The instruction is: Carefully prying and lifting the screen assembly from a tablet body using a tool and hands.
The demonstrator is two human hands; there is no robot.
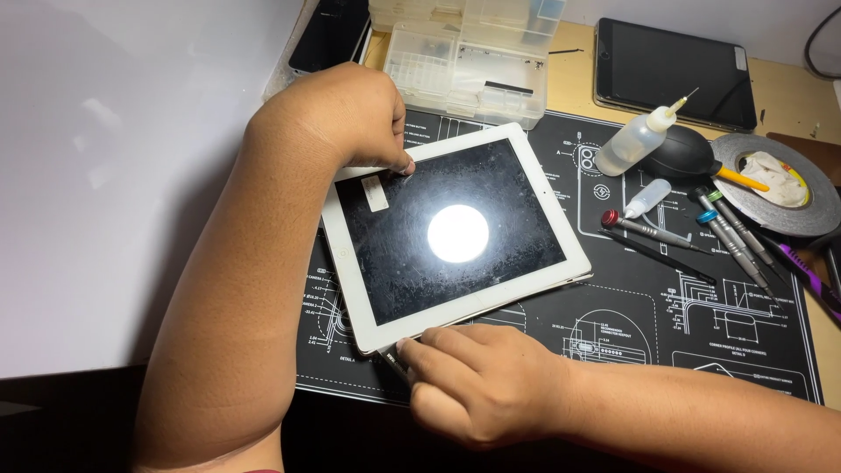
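My left hand (pixel 350 114) pins the white tablet's (pixel 455 232) upper corner at frame centre to steady it on the black mat (pixel 666 324), while my right hand (pixel 477 381), grip clenched around a thin dark tool (pixel 394 359), works its lower edge.

Tablet on the work mat

The tablet (pixel 451 236) lies on the mat (pixel 666 307); screwdrivers (pixel 731 232) (beside a tape roll (pixel 775 180)) lie right; a parts box (pixel 469 57) sits behind.

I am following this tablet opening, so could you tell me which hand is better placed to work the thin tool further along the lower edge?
Probably the right hand: it already holds the thin tool at the white tablet near its lower corner. The left hand is at the far edge, fingertips on the glass.
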